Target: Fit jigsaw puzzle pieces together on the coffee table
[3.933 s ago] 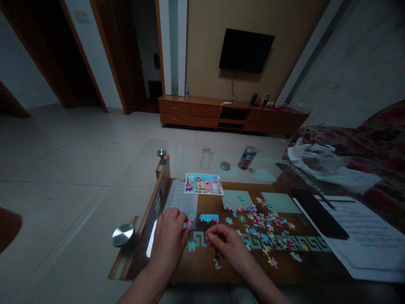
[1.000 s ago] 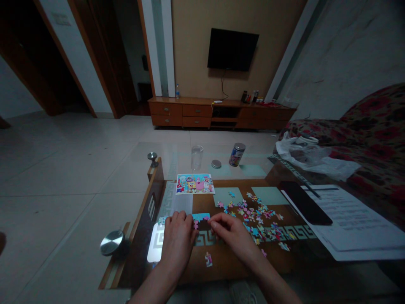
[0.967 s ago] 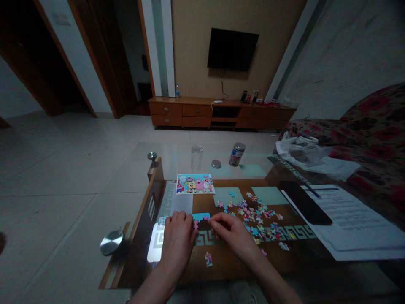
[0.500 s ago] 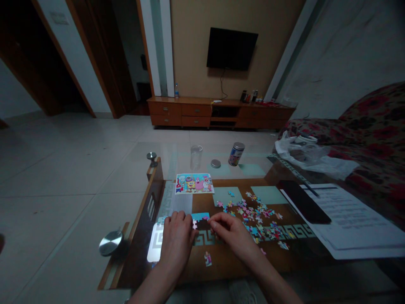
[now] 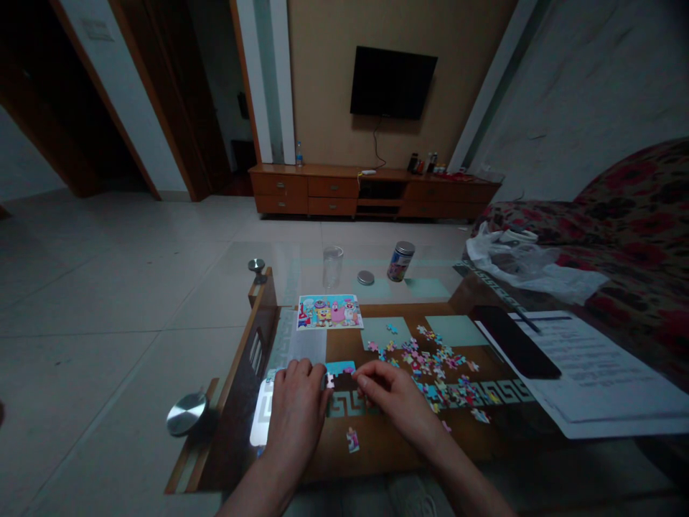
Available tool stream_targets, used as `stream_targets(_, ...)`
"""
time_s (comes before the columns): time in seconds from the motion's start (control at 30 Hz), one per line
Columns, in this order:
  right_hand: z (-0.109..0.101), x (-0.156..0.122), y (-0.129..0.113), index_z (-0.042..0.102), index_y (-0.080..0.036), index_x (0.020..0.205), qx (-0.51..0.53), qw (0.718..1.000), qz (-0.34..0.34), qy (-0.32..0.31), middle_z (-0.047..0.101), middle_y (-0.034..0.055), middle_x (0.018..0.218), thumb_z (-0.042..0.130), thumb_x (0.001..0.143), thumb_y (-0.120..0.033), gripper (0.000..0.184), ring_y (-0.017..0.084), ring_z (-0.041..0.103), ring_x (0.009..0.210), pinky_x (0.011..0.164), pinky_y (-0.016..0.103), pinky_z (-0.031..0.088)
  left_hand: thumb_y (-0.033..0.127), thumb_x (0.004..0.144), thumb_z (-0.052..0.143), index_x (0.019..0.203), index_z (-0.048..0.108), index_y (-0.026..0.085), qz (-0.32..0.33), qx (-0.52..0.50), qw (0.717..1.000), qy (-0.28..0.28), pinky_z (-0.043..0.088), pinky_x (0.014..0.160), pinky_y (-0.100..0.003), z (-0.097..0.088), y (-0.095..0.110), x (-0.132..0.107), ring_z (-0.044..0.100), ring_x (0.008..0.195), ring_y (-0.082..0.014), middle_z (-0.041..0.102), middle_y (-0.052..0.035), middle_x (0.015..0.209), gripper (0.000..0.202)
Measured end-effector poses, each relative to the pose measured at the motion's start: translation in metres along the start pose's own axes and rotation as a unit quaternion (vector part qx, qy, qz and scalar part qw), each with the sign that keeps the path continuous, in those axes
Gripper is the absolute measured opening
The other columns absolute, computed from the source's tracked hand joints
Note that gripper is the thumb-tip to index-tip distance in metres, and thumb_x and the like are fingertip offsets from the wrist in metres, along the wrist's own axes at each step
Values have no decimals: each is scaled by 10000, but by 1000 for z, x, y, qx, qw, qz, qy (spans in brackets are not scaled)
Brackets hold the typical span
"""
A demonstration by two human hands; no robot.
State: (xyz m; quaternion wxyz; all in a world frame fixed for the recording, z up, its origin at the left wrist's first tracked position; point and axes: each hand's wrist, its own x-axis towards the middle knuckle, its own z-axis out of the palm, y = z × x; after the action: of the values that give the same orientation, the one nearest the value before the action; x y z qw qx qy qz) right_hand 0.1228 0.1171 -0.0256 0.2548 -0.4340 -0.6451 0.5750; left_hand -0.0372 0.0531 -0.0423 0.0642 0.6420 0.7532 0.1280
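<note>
1. No lettering, brand or number can be read for certain anywhere in view.
2. Printed sheets (image 5: 608,380), stacked at the right of the bench (image 5: 344,467), carry rows of dark text, too small and blurred to read.
3. The lidded canister (image 5: 400,263), upright toward the bench's far side, wears a colourful wraparound label; its wording is unreadable.
4. The wall-mounted television (image 5: 393,82) has a tiny pale mark at the middle of its lower bezel, illegible.
5. The plastic bottle (image 5: 299,156) on the TV cabinet (image 5: 331,190) shows a blue label, equally indistinct.

There are two hands (image 5: 296,406) (image 5: 388,391), one picture card (image 5: 330,312), dozens of puzzle pieces (image 5: 437,365)
</note>
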Motion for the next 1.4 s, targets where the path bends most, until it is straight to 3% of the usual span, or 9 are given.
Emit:
stream_targets(0.3,1,-1,-1,619,-189,764,-4,1000,-3,0,553,-21,638,581,790,-346,163,128,504,587,597,266,426,232,880,535,1161,601,271,13,53,998,0,376,828,-412,9,7,-10,518,954,-283,596,-57,965,290)
stream_targets(1.4,4,3,6,631,-191,765,5,1000,-10,-2,564,-25,635,597,795,-323,140,131,524,593,591,262,439,217,860,548,1133,612,241,20,43,999,-11,392,856,-425,14,5,-13,518,985,-284,584,-66,994,281)
